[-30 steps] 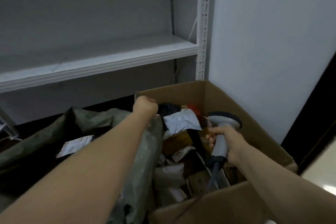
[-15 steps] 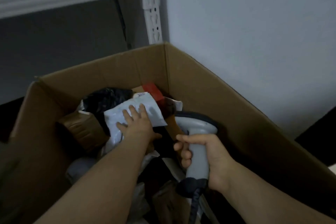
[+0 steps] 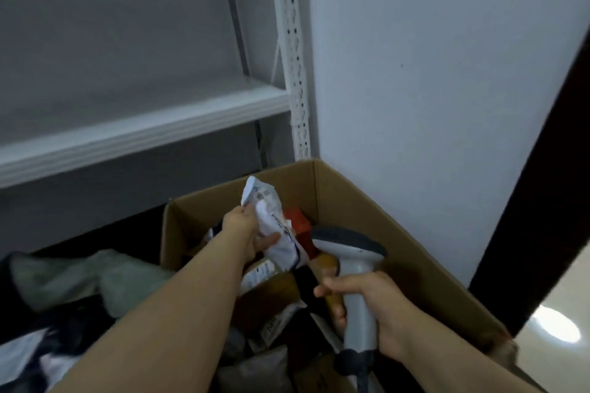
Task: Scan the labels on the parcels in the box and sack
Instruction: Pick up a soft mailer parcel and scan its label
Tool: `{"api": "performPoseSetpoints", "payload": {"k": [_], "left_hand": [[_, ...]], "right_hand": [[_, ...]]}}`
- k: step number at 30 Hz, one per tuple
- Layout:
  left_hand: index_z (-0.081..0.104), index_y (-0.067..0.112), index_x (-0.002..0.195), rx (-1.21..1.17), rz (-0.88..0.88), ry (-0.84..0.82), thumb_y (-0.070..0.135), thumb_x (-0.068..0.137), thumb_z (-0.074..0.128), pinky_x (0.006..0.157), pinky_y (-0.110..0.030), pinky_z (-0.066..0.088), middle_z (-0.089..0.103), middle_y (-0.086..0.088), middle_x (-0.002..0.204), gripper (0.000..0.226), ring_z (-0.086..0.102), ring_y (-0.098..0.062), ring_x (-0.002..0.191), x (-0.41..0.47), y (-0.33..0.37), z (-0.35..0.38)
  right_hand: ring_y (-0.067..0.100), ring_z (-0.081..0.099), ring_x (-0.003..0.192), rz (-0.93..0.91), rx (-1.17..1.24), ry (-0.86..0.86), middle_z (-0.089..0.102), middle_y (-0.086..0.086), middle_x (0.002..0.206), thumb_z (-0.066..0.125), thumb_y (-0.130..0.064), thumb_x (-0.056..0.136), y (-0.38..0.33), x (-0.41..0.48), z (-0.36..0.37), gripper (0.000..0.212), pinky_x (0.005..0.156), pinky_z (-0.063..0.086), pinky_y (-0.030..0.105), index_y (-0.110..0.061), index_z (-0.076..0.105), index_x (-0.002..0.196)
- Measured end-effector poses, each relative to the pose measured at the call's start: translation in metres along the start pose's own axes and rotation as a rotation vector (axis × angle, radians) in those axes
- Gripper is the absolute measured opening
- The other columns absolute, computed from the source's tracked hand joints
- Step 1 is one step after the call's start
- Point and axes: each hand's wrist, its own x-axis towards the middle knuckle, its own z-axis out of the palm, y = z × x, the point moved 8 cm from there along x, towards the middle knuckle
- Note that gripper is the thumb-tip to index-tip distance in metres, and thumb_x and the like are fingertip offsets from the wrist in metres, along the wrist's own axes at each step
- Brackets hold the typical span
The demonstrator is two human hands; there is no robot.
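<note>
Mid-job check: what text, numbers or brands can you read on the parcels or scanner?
White parcel in the left hand: label print, too blurred to read.
Label on the brown parcel below: too blurred.
Another label lower in the box: dark print, unreadable.
Scanner in the right hand: no text shows.

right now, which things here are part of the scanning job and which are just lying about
For the job: white parcel, gripped by the left hand; scanner, gripped by the right hand; cardboard box; sack.
Just lying about: shelf; perforated upright; wall.
</note>
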Motion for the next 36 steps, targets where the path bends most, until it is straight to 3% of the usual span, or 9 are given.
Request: {"api": "performPoseSetpoints", "payload": {"k": [3, 5, 7, 11, 14, 17, 23, 30, 36], "left_hand": [[0.051, 0.009, 0.121, -0.165, -0.05, -0.041, 0.028, 0.094, 0.059, 0.067, -0.039, 0.059, 0.052, -0.014, 0.124, 0.033, 0.056, -0.032, 0.084, -0.051, 0.034, -0.039], [0.054, 0.005, 0.105, -0.201, -0.044, -0.009, 0.036, 0.082, 0.073, 0.076, -0.042, 0.058, 0.054, -0.017, 0.109, 0.043, 0.059, -0.031, 0.082, -0.083, 0.055, -0.07], [0.057, 0.002, 0.101, -0.254, -0.011, -0.003, 0.033, 0.071, 0.082, 0.074, -0.042, 0.058, 0.059, -0.018, 0.091, 0.05, 0.063, -0.029, 0.07, -0.112, 0.07, -0.098], [0.058, 0.002, 0.087, -0.328, 0.084, 0.024, -0.003, 0.075, 0.076, 0.046, -0.025, 0.055, 0.062, -0.013, 0.071, 0.022, 0.061, -0.019, 0.048, -0.16, 0.082, -0.144], [0.062, 0.002, 0.092, -0.392, 0.11, 0.09, -0.004, 0.071, 0.078, 0.058, -0.029, 0.054, 0.065, -0.012, 0.071, 0.027, 0.06, -0.022, 0.059, -0.173, 0.08, -0.18], [0.059, 0.0, 0.089, -0.504, 0.094, 0.101, -0.008, 0.074, 0.074, 0.046, -0.022, 0.052, 0.064, -0.009, 0.056, 0.023, 0.061, -0.018, 0.048, -0.186, 0.075, -0.199], [0.053, -0.012, 0.116, -0.748, 0.115, 0.068, -0.015, 0.077, 0.067, 0.045, -0.023, 0.054, 0.06, -0.02, 0.082, 0.041, 0.064, -0.024, 0.063, -0.205, 0.075, -0.213], [0.056, -0.006, 0.096, -0.815, 0.12, 0.071, -0.019, 0.078, 0.062, 0.047, -0.025, 0.057, 0.059, -0.021, 0.087, 0.023, 0.061, -0.026, 0.069, -0.217, 0.072, -0.219], [0.056, -0.006, 0.106, -0.838, 0.129, 0.087, -0.019, 0.077, 0.064, 0.055, -0.03, 0.059, 0.059, -0.021, 0.089, 0.032, 0.061, -0.028, 0.074, -0.221, 0.071, -0.225]], "right_hand": [[0.019, 0.049, 0.041, -0.098, -0.143, -0.014, 0.069, 0.019, 0.073, 0.07, 0.003, 0.078, -0.021, -0.048, 0.03, 0.019, 0.043, 0.043, 0.025, 0.004, 0.064, 0.096], [0.02, 0.048, 0.042, -0.142, -0.2, -0.041, 0.069, 0.019, 0.072, 0.07, 0.004, 0.078, -0.029, -0.077, 0.055, 0.013, 0.043, 0.043, 0.025, 0.003, 0.065, 0.09], [0.02, 0.049, 0.04, -0.18, -0.24, -0.065, 0.068, 0.019, 0.069, 0.069, 0.005, 0.078, -0.035, -0.102, 0.081, 0.012, 0.04, 0.043, 0.024, 0.003, 0.064, 0.089], [0.017, 0.048, 0.036, -0.255, -0.307, -0.119, 0.065, 0.017, 0.064, 0.067, 0.006, 0.08, -0.043, -0.144, 0.126, 0.015, 0.039, 0.041, 0.022, 0.005, 0.061, 0.094], [0.018, 0.047, 0.036, -0.31, -0.32, -0.161, 0.064, 0.019, 0.063, 0.066, 0.006, 0.08, -0.046, -0.168, 0.152, 0.009, 0.039, 0.041, 0.023, 0.004, 0.061, 0.088], [0.019, 0.05, 0.038, -0.297, -0.316, -0.201, 0.063, 0.019, 0.062, 0.065, 0.002, 0.082, -0.045, -0.188, 0.17, 0.004, 0.04, 0.044, 0.024, 0.002, 0.062, 0.079], [0.016, 0.051, 0.038, -0.198, -0.305, -0.222, 0.061, 0.014, 0.058, 0.063, -0.003, 0.083, -0.042, -0.216, 0.189, 0.012, 0.039, 0.045, 0.021, 0.004, 0.061, 0.074], [0.014, 0.05, 0.039, -0.159, -0.327, -0.237, 0.06, 0.011, 0.056, 0.063, -0.007, 0.082, -0.039, -0.227, 0.199, 0.013, 0.039, 0.043, 0.021, 0.001, 0.061, 0.073], [0.013, 0.049, 0.039, -0.134, -0.323, -0.255, 0.059, 0.009, 0.055, 0.062, -0.009, 0.083, -0.039, -0.234, 0.208, 0.017, 0.039, 0.043, 0.02, 0.001, 0.061, 0.069]]}}
